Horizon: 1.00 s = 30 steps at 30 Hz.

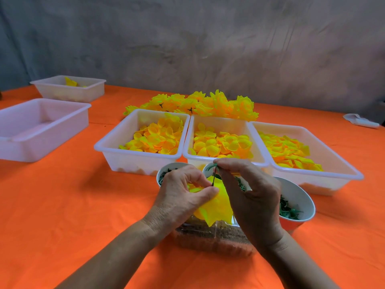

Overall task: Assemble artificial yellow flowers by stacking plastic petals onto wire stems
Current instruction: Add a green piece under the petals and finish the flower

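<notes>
Yellow petals (pixel 216 205) stacked on dark green wire stem (pixel 214 177), glossy.

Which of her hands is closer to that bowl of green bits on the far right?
The right hand. Its back overlaps the bowl's near rim, while the left hand holds yellow petals further left, beyond the right hand.

Clear container (pixel 210 238) half hidden under both wrists, middle cup (pixel 208 166) mostly behind hands, stem's (pixel 214 178) lower end buried in petals (pixel 216 207)
</notes>
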Motion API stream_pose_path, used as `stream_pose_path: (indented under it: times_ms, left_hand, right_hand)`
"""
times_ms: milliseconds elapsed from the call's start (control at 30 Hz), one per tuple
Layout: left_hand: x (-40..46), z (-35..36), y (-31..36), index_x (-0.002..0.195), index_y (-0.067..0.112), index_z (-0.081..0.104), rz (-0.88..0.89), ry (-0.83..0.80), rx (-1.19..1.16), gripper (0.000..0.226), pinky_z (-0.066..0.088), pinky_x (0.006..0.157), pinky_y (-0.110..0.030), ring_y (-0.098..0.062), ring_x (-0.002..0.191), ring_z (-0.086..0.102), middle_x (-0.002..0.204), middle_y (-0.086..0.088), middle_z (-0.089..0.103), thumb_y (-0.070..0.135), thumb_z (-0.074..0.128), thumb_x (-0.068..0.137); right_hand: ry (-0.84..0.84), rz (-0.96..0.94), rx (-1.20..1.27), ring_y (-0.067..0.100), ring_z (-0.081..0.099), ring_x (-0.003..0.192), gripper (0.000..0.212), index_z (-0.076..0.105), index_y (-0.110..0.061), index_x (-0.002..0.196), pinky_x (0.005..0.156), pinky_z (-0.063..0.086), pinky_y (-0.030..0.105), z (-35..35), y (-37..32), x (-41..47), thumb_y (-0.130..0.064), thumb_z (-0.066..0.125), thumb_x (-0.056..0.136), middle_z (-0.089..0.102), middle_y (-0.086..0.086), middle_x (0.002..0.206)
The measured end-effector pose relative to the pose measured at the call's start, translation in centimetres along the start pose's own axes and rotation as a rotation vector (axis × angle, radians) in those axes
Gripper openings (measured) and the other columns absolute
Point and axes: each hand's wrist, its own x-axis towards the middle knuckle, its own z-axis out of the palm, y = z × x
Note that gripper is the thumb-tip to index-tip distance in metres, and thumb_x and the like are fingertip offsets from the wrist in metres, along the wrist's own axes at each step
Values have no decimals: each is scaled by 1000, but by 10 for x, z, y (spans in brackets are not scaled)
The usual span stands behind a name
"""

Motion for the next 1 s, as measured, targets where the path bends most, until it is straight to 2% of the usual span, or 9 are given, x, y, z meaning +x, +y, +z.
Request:
stream_pose_path:
  times_ms: [133,333,467,633,733,900,1000]
  left_hand:
    - [0,0,0,63,25,66,6,4,2,21,43,67,-15,-3,68,56,68,10,59,12,81,70]
    - [1,0,-2,64,25,66,8,7,16,20,41,66,-13,-3,69,56,67,11,58,14,81,70]
    - [1,0,-2,64,24,66,7,6,14,18,44,67,-17,-7,71,57,69,8,60,15,81,70]
    - [1,0,0,64,23,67,2,5,12,18,44,66,-17,-4,69,56,67,9,59,14,81,71]
    - [1,0,0,65,23,67,-4,0,9,17,44,68,-18,-6,70,57,69,8,59,15,81,71]
    - [1,0,1,64,23,66,-1,-2,-13,20,50,73,-34,-16,75,60,75,-1,63,12,81,71]
    - [1,0,1,64,24,65,-4,9,-7,21,50,73,-34,-15,75,60,74,0,63,13,81,70]
  right_hand:
    - [-2,-54,-4,17,67,79,7,72,0,82,63,55,38,-1,3,0,2,66,81,68,9,86]
    - [-8,-140,-110,12,61,79,8,70,3,77,68,51,22,-2,5,4,5,64,81,67,12,83]
    - [-17,-125,-111,12,60,77,10,69,4,74,70,47,16,-1,5,7,5,63,82,67,13,82]
    - [-23,-83,-62,15,63,76,8,68,4,73,66,52,25,-2,6,8,6,64,81,67,12,81]
    - [-29,-77,-46,14,63,76,9,67,4,72,66,52,24,-3,4,7,7,65,80,67,11,81]
    - [-86,-178,-130,19,62,74,19,65,4,67,66,50,25,-4,4,6,3,59,85,66,13,83]
    - [-74,-139,-104,18,62,74,21,65,5,67,66,49,25,-5,5,3,-3,57,85,67,13,82]
